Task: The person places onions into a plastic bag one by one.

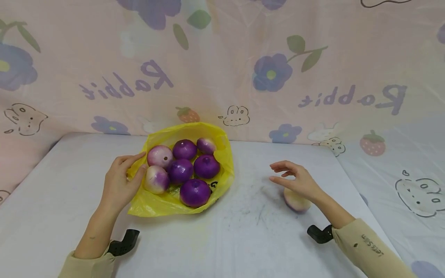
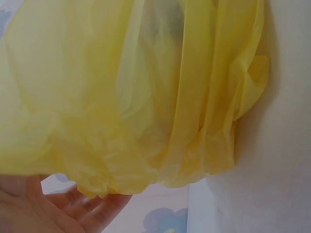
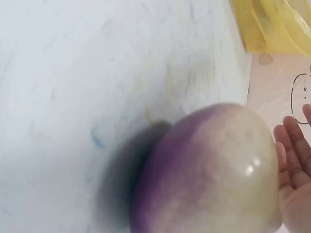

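Note:
A yellow plastic bag (image 1: 226,173) stands spread wide on the table, with several purple onions (image 1: 195,192) inside. Some of them are mostly dark purple; a pale purple-and-white onion (image 1: 157,180) lies at the bag's left side. My left hand (image 1: 119,181) holds the bag's left rim between thumb and fingers; in the left wrist view the yellow plastic hides part of the fingers. To the right, a single whitish onion with a purple side (image 3: 209,179) rests on the table. Over it hovers my right hand (image 1: 299,179), fingers loosely bent and apart, holding nothing.
The white table (image 1: 243,239) bears faint dark smudges between bag and loose onion. Behind it hangs a patterned cloth (image 1: 208,69) with flowers and rabbits. Black curved pieces (image 1: 125,242) stick out at both wrists.

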`<state>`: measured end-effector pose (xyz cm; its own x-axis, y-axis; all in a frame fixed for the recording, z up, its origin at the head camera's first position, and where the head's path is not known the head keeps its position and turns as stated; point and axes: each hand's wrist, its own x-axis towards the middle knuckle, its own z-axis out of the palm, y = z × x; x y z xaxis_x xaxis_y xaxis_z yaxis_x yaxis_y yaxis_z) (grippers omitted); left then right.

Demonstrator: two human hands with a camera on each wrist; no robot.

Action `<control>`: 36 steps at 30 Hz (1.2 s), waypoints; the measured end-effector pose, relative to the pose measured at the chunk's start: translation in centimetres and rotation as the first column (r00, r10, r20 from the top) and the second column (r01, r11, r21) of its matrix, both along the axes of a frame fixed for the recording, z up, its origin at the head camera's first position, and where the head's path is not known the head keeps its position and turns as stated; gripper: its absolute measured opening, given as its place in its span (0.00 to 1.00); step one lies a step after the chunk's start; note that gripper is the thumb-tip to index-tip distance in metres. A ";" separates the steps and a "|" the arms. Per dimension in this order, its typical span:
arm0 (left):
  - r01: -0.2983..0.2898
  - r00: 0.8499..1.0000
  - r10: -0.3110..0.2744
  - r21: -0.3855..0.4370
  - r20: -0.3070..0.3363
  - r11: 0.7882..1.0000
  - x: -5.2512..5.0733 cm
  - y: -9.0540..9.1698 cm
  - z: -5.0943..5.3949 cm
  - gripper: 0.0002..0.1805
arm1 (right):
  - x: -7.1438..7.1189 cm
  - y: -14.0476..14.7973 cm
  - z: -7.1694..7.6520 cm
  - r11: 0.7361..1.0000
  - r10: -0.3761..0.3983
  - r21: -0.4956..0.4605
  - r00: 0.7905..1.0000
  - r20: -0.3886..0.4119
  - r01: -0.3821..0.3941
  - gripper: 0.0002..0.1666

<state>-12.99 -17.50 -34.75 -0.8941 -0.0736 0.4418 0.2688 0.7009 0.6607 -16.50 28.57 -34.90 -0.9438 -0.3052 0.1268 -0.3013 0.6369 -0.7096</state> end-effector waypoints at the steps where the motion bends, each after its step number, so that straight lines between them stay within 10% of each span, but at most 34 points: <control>1: 0.001 1.000 -0.001 0.000 0.000 1.000 0.0 0.0 0.0 0.19 | 0.0 0.2 0.0 1.000 0.001 0.013 1.000 0.008 -0.001 0.21; 36: 0.013 1.000 -0.013 0.002 0.010 1.000 0.2 -0.1 0.0 0.19 | 0.8 4.9 0.0 0.966 0.120 0.181 0.938 0.325 -0.186 0.30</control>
